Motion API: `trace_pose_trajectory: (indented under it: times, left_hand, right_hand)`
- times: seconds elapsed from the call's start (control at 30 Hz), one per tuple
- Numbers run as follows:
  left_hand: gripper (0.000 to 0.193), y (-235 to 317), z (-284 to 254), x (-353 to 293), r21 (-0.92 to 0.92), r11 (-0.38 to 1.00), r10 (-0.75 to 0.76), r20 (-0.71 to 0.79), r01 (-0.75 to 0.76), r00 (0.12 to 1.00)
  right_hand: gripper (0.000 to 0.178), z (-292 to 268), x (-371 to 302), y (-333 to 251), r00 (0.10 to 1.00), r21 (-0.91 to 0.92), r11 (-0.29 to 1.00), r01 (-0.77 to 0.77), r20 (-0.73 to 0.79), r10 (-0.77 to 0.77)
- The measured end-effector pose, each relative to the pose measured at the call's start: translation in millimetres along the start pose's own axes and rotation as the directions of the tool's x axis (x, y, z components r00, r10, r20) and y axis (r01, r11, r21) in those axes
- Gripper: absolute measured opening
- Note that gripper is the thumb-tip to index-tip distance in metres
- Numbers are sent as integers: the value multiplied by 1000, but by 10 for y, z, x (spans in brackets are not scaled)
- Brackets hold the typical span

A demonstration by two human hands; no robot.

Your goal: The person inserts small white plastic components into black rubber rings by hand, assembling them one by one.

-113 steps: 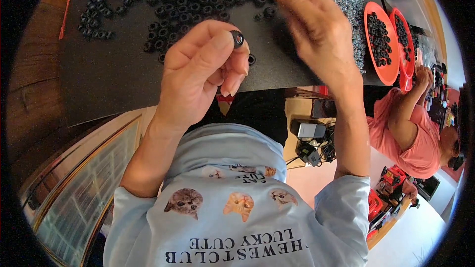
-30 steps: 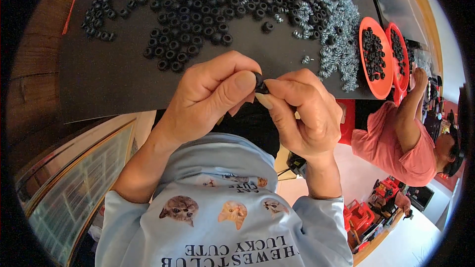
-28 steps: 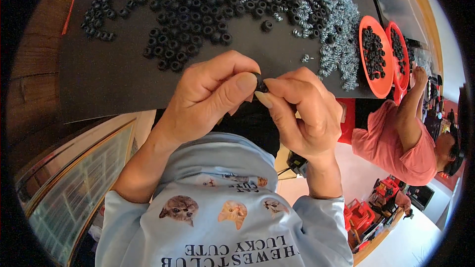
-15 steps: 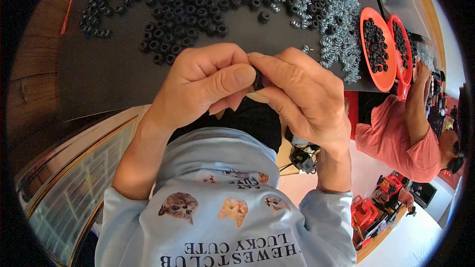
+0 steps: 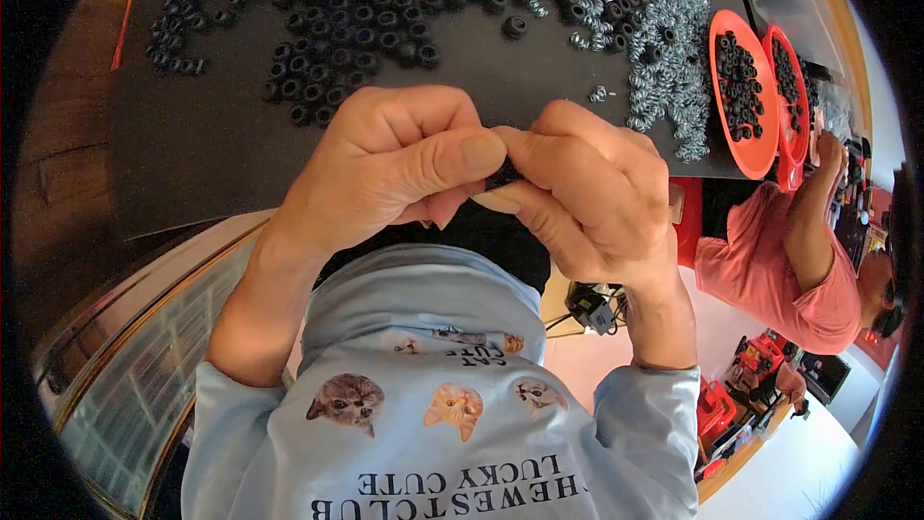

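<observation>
My left hand (image 5: 399, 159) and my right hand (image 5: 597, 188) meet in front of my body, fingertips touching. Between their thumbs and fingers they pinch a small black round part (image 5: 503, 174), mostly hidden by the fingers. Whether a spring is in it cannot be seen. Beyond my hands, many black ring-shaped parts (image 5: 361, 39) with hollow centres are spread over the dark table. To their right lies a heap of small silver coil springs (image 5: 669, 48). One black part (image 5: 514, 28) and a spring (image 5: 598, 94) lie apart from the heaps.
At the table's right end, a red oval tray (image 5: 758, 156) holds black parts, with a second red tray (image 5: 791, 160) beside it. A co-worker in a pink shirt (image 5: 780, 265) sits to the right. A glass-panelled frame (image 5: 154, 356) stands at the lower left.
Both hands still pinch the black part together. My right hand's fingers have curled in more, and its thumb has shifted slightly. The view has shifted a little.
</observation>
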State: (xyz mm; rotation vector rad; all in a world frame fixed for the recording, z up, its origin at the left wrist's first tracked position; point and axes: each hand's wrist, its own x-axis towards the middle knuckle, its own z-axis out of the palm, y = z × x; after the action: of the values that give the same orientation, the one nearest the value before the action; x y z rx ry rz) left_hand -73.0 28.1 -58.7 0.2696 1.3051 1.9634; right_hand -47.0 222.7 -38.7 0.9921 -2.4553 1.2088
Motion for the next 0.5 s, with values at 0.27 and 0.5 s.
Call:
trace_pose_trajectory:
  times: [0.27,0.5]
  left_hand:
    - [34,23,-7,30,151,988,34,20,-37,999]
    - [36,-12,38,13,260,965,51,-14,-46,999]
  right_hand:
    - [26,42,4,22,1000,-41,999,-24,-12,23]
    - [26,16,-11,-32,993,-78,992,-100,48,104]
